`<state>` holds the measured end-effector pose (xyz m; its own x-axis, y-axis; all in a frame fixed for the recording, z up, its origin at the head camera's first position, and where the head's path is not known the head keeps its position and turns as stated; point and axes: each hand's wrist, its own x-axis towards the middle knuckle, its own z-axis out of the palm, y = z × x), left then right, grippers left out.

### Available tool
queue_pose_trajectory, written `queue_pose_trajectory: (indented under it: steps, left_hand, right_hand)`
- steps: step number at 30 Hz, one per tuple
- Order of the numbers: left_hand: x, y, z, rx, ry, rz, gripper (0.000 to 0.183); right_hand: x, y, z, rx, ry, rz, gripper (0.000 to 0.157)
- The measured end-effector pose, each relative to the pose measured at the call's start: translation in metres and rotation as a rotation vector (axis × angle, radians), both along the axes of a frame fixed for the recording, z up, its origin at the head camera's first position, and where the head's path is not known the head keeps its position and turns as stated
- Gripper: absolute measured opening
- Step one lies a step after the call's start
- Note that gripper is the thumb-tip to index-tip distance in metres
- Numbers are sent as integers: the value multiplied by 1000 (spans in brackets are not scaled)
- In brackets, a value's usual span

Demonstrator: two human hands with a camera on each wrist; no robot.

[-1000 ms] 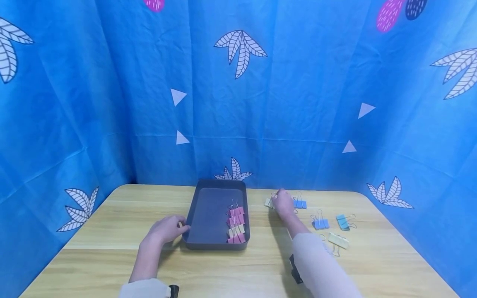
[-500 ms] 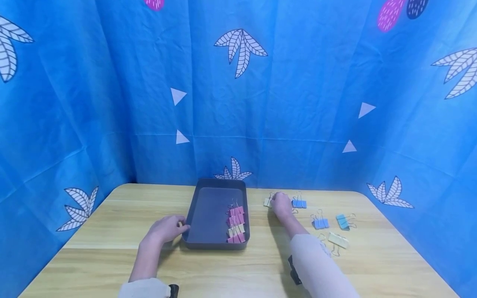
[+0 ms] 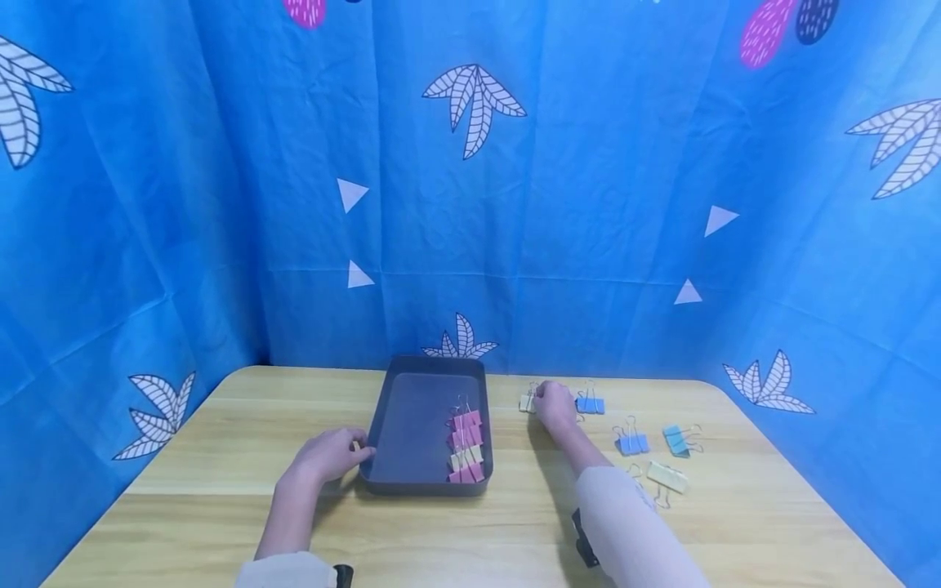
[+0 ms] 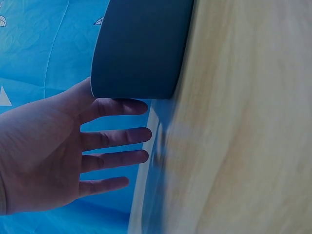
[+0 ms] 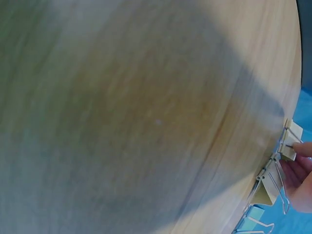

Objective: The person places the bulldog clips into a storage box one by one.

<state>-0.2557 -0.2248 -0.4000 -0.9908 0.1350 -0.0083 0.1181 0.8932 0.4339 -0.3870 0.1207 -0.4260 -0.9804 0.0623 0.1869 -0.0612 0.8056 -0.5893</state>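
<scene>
My left hand [image 3: 328,454] rests at the near left corner of a dark grey tray [image 3: 404,487], thumb at the rim. In the left wrist view its fingers [image 4: 117,138] are straight and spread beside the tray wall [image 4: 141,53]. At the back right, my right hand [image 3: 556,406] pinches a pale yellow binder clip [image 5: 289,138]. Another cream binder clip [image 5: 269,184] lies close to that hand in the right wrist view, mostly hidden by it in the head view. A blue binder clip [image 3: 590,405] lies just to the hand's right.
Pink binder clips [image 3: 466,474] and a yellow binder clip [image 3: 466,456] stand in a column along the tray's right wall. Farther right on the table lie a periwinkle binder clip [image 3: 632,443], a teal binder clip [image 3: 676,439] and a pale yellow binder clip [image 3: 667,476]. A blue curtain [image 3: 456,212] hangs behind.
My right hand and the pale yellow binder clip at its fingertips have shifted very slightly left. The left hand and the tray have stayed where they were.
</scene>
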Motion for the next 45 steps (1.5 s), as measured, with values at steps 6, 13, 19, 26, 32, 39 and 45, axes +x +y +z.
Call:
queue_pose_trajectory:
  steps: [6,13,19,26,32,39,45]
  left_hand:
    - [0,0,1,-16,4,-9,36]
    - [0,0,1,-30,4,-9,33]
    - [0,1,0,-18,-1,4,30]
    - [0,0,0,-16,4,0,29]
    - [0,1,-1,-16,8,-6,33]
    - [0,1,-2,-15,7,2,34]
    - [0,2,-2,-19,6,4,33]
  right_hand:
    - [-2,0,0,-35,32,5,12]
    - [-3,1,1,-54,29,20,14]
    - [1,1,5,-52,44,18,14]
    - [2,1,6,-58,57,20,14]
    - [2,4,6,-70,58,22,14]
    - [3,3,9,-71,70,37,16]
    - [4,1,10,-78,62,33,15]
